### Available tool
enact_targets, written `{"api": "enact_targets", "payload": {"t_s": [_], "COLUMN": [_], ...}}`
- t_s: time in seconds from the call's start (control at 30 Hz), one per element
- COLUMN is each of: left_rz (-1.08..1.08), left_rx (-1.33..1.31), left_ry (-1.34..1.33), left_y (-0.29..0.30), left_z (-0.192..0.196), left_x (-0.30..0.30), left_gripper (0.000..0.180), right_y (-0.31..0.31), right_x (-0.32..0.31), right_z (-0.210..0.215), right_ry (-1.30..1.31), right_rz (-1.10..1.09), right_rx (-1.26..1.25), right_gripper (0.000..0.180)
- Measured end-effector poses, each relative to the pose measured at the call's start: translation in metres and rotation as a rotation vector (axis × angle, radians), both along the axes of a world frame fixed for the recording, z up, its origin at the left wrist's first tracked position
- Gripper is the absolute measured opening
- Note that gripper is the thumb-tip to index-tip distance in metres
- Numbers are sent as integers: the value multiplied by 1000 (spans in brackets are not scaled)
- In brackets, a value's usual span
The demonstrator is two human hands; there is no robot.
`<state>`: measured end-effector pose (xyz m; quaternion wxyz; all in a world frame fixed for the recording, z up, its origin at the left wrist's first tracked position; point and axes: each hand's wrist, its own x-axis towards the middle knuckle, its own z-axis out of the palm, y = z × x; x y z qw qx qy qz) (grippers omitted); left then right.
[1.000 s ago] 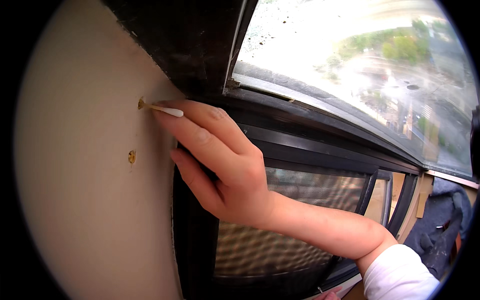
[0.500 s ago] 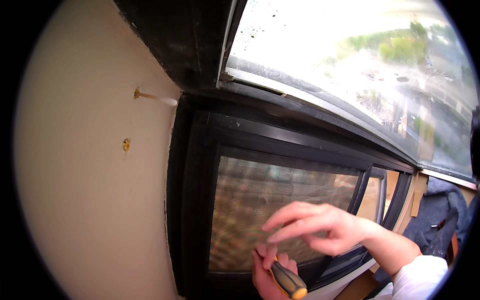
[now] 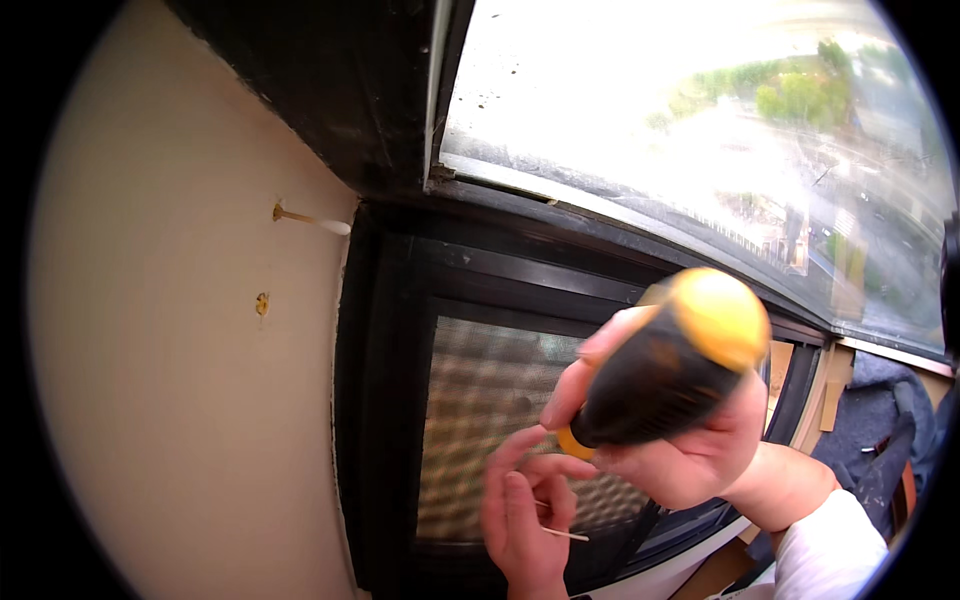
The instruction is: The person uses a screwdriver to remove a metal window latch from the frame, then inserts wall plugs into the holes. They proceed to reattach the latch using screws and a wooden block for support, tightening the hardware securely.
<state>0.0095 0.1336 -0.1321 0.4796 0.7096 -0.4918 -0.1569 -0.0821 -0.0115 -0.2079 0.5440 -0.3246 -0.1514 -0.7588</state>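
Note:
My right hand [image 3: 690, 455] is wrapped round the black and yellow handle of a screwdriver [image 3: 650, 385], its yellow butt end raised up and right. The screwdriver's shaft is hidden. Just below and to the left, my left hand [image 3: 527, 510] has its fingers bent, with a thin pale stick [image 3: 567, 535] poking out from among them. Both hands are in front of the mesh screen. On the wall to the left, a thin stick with a white rounded end [image 3: 312, 221] juts from a hole, and a yellowish wall plug [image 3: 262, 303] sits lower down.
A beige wall [image 3: 180, 400] fills the left side and meets a dark window frame [image 3: 375, 400]. The mesh screen [image 3: 470, 380] is set in a black sash. Bright glass [image 3: 600, 90] slants across the upper right. Dark blue-grey cloth [image 3: 870, 430] lies at the far right.
The screwdriver has passed from my left hand to my right, which has lifted it up and toward the camera. A pale stick now shows at my left hand.

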Motion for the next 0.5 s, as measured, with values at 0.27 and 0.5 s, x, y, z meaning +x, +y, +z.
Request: {"api": "enact_targets", "payload": {"t_s": [0.27,0.5], "left_rz": [-354,-124], "left_rx": [-315,-457], "left_ry": [1,-311], "left_y": [-72,-135], "left_z": [50,93], "left_x": [-14,-9], "left_gripper": [61,37], "right_y": [-6,-24], "right_x": [23,51], "right_z": [5,20], "right_ry": [-250,-6], "right_rz": [89,205], "right_rx": [99,64], "right_gripper": [55,40]}}
